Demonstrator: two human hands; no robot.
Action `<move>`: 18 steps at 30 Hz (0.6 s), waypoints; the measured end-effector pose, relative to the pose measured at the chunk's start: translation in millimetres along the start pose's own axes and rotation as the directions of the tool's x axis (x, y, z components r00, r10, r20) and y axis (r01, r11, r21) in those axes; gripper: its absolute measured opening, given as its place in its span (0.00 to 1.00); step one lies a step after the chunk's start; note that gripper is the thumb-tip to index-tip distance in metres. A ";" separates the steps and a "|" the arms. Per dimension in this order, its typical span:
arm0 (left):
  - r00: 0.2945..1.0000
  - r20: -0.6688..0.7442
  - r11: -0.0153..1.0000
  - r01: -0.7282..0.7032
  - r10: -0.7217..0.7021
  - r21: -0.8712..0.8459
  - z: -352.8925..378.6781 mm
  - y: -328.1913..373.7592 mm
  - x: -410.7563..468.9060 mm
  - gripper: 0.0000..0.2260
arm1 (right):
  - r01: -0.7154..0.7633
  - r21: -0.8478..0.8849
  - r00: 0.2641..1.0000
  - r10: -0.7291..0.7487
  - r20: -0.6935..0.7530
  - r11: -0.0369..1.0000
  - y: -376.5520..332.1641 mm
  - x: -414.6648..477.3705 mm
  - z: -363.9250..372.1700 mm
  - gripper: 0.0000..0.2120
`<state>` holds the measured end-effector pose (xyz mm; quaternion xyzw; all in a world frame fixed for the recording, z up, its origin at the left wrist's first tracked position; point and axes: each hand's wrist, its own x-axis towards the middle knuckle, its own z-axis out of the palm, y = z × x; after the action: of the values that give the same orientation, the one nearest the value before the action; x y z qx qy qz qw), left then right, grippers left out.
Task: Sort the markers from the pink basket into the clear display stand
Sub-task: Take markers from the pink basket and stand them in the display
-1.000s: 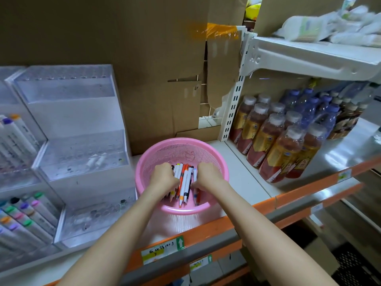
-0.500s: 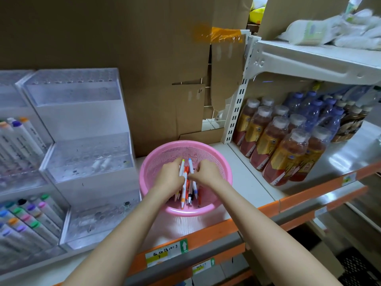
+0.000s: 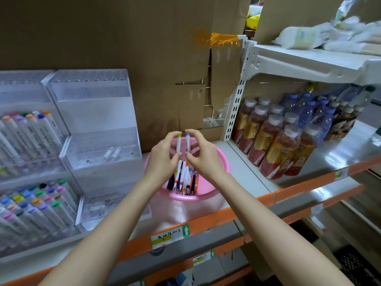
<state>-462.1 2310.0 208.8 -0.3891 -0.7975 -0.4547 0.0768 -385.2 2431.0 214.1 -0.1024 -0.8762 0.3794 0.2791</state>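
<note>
This is a shop, seen at a stocked retail aisle. White metal shelving (image 3: 309, 65) carries orange price rails (image 3: 206, 221) with stuck-on shelf labels (image 3: 170, 237). Rows of identical bottled drinks (image 3: 272, 145) stand packed in the neighbouring bay. Clear tiered display stands (image 3: 92, 112) present ranked, colour-capped markers (image 3: 33, 131). Cardboard sheets (image 3: 144, 58) back the shelves.

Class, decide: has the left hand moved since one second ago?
Yes. The left hand has lifted out of the pink basket toward its far rim, pinching a yellow-capped marker.
</note>
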 end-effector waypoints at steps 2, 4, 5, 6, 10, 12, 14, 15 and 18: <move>0.998 -0.053 0.999 -0.034 0.034 0.000 -17.3 8.7 -2.5 0.25 | 0.030 0.039 0.999 -0.029 -0.031 0.999 -17.9 0.2 -3.1 0.28; 0.993 -0.104 0.999 -0.052 0.052 0.006 -38.3 17.8 -6.2 0.23 | 0.070 0.085 0.996 -0.065 -0.057 0.994 -38.0 1.9 -2.7 0.28; 0.990 -0.129 0.998 -0.062 0.063 0.010 -49.3 21.3 -8.2 0.23 | 0.099 0.104 0.994 -0.092 -0.066 0.990 -48.1 3.2 -0.9 0.28; 0.986 -0.150 0.997 -0.070 0.072 0.018 -60.9 24.7 -10.8 0.22 | 0.124 0.116 0.991 -0.117 -0.069 0.985 -57.9 4.6 2.4 0.28; 0.969 -0.238 0.998 -0.055 0.062 0.036 -111.5 28.8 -19.1 0.21 | 0.199 0.165 0.980 -0.195 -0.040 0.966 -99.4 11.9 23.5 0.26; 0.958 -0.283 0.998 -0.038 0.051 0.053 -137.2 26.1 -22.0 0.20 | 0.231 0.182 0.973 -0.232 -0.018 0.956 -120.7 15.9 36.2 0.25; 0.951 -0.305 0.996 -0.031 0.053 0.078 -161.2 20.5 -26.5 0.20 | 0.258 0.190 0.965 -0.263 0.002 0.947 -139.8 19.8 49.9 0.25; 0.948 -0.314 0.995 -0.027 0.057 0.097 -172.9 17.0 -29.3 0.20 | 0.272 0.190 0.960 -0.279 0.010 0.943 -149.0 21.4 57.0 0.25; 0.933 -0.356 0.991 -0.010 0.056 0.132 -206.7 6.8 -38.5 0.20 | 0.294 0.196 0.950 -0.309 0.045 0.935 -174.4 24.4 79.7 0.25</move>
<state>-478.8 2128.5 313.8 -0.3071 -0.7909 -0.4647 0.2535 -444.8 2271.6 305.7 0.0741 -0.8520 0.4161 0.3092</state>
